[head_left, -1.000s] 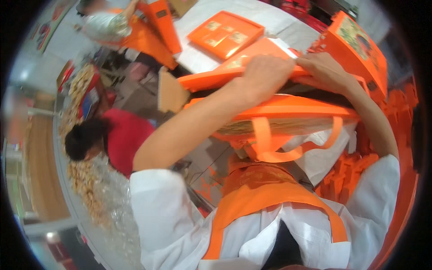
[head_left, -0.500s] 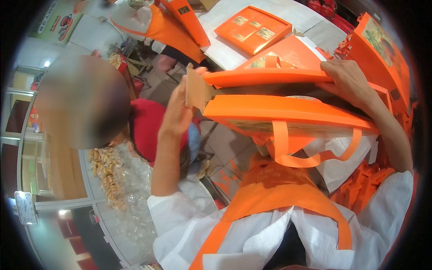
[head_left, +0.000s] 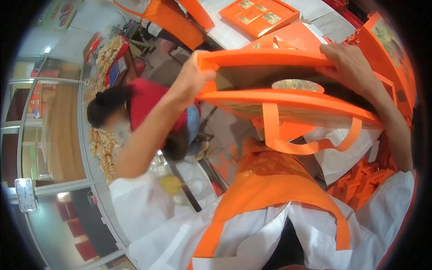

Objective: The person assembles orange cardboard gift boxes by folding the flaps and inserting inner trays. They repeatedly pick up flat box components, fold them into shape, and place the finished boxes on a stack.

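Note:
I hold a large orange cardboard gift bag [head_left: 288,100] in front of me, its long top gaping and its dark inside showing. An orange strap handle [head_left: 310,146] loops from its near side. My left hand [head_left: 194,81] is closed round the bag's left end, where the orange edge meets the far rim. My right hand [head_left: 350,67] hooks over the far rim near the right end, its fingertips reaching into the opening. A pale oval opening with a picture behind it shows through the bag's inside.
Beyond the bag, an orange gift box [head_left: 261,15] with gold panels lies on a white table [head_left: 231,38]. At right stands another orange carton [head_left: 389,56] above piled orange pieces [head_left: 360,182]. A person in red [head_left: 155,105] bends over at left, beside heaped wrapped snacks [head_left: 105,155].
The brown cardboard flap at the bag's left end no longer sticks out; an orange end shows there. My left hand has moved onto that corner from beside the flap. The opening looks wider.

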Motion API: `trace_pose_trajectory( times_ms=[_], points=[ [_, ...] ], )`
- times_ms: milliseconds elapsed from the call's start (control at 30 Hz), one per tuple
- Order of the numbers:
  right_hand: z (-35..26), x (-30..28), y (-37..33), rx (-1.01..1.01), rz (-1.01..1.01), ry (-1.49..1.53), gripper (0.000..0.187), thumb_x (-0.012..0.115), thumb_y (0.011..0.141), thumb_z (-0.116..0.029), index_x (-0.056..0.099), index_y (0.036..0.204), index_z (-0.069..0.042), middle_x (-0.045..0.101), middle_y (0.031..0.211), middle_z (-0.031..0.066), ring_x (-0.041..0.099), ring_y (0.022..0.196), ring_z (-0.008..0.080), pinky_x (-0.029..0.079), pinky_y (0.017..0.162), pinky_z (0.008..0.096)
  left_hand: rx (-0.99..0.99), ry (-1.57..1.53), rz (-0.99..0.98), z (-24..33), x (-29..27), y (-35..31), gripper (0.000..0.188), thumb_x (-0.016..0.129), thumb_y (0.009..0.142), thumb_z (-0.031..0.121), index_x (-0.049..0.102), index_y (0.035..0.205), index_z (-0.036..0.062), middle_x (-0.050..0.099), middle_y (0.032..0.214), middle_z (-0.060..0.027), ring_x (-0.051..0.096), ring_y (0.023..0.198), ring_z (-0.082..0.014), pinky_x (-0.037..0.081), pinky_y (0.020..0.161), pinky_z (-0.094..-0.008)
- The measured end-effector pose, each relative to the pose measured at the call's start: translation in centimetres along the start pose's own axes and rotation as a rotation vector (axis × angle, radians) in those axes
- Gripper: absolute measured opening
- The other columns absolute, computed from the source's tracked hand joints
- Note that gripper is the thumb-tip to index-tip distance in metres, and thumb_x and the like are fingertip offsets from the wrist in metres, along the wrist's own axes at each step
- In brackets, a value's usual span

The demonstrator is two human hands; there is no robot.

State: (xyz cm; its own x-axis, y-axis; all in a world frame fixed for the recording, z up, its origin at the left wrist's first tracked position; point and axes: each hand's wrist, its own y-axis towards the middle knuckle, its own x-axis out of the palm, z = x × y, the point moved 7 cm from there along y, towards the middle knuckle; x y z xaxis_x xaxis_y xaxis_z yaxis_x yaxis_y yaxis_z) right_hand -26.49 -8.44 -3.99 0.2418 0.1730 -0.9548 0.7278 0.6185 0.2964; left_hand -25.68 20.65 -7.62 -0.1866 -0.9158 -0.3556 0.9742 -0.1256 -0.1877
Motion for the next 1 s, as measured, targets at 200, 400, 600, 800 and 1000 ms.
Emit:
trace_pose_trajectory(
  times_ms=[200, 400, 600, 800, 1000],
  points=[
    [0.0, -0.3, -0.2, -0.003, 0.044, -0.021, 0.029, 0.066, 0.071, -0.021, 0.045, 0.076, -0.002, 0.055, 0.068, 0.0165, 0.054, 0.07, 0.0351, 0.04, 0.059, 0.0436, 0.071, 0.454, 0.057, 0.1, -1.0, 1.5, 0.032, 0.056, 0.075, 0.005, 0.046, 0.104, -0.0032, 0.055, 0.09, -0.0143, 0.054, 0.081, -0.0195, 0.044, 0.071, -0.0312],
    [0.6, 0.2, -0.4, -0.034, 0.042, 0.048, 0.032, 0.065, 0.072, -0.022, 0.042, 0.078, -0.002, 0.052, 0.07, 0.0162, 0.052, 0.071, 0.0353, 0.039, 0.06, 0.0422, -0.05, 0.855, 0.072, 1.5, -1.6, 3.7, 0.024, 0.061, 0.075, 0.013, 0.057, 0.095, -0.0002, 0.062, 0.09, -0.0199, 0.06, 0.084, -0.0302, 0.046, 0.071, -0.0361],
    [0.6, 0.5, -0.3, -0.015, 0.059, -0.003, 0.029, 0.065, 0.071, -0.023, 0.045, 0.076, -0.002, 0.055, 0.068, 0.016, 0.054, 0.07, 0.0337, 0.04, 0.059, 0.042, -0.072, 0.987, 0.13, 2.6, -0.8, 3.8, 0.026, 0.063, 0.073, 0.012, 0.057, 0.096, 0.0019, 0.063, 0.087, -0.0172, 0.061, 0.084, -0.0315, 0.046, 0.074, -0.0357],
    [0.9, 0.2, -1.0, -0.001, 0.068, 0.043, 0.03, 0.065, 0.071, -0.022, 0.044, 0.077, -0.001, 0.053, 0.068, 0.0178, 0.053, 0.07, 0.0365, 0.04, 0.06, 0.0436, -0.213, 0.345, -0.176, 2.4, 0.3, -0.7, 0.03, 0.06, 0.075, 0.014, 0.054, 0.101, 0.001, 0.062, 0.081, -0.0095, 0.061, 0.074, -0.0181, 0.048, 0.063, -0.0263],
    [0.1, -0.2, -1.0, 0.014, 0.037, 0.057, 0.03, 0.065, 0.071, -0.021, 0.043, 0.077, -0.001, 0.053, 0.067, 0.0179, 0.053, 0.07, 0.0371, 0.04, 0.06, 0.0435, -0.65, 0.333, -0.307, -0.3, 0.1, -2.5, 0.017, 0.055, 0.079, 0.01, 0.058, 0.09, -0.0022, 0.061, 0.075, -0.0097, 0.061, 0.058, -0.0166, 0.05, 0.05, -0.0255]
  ],
)
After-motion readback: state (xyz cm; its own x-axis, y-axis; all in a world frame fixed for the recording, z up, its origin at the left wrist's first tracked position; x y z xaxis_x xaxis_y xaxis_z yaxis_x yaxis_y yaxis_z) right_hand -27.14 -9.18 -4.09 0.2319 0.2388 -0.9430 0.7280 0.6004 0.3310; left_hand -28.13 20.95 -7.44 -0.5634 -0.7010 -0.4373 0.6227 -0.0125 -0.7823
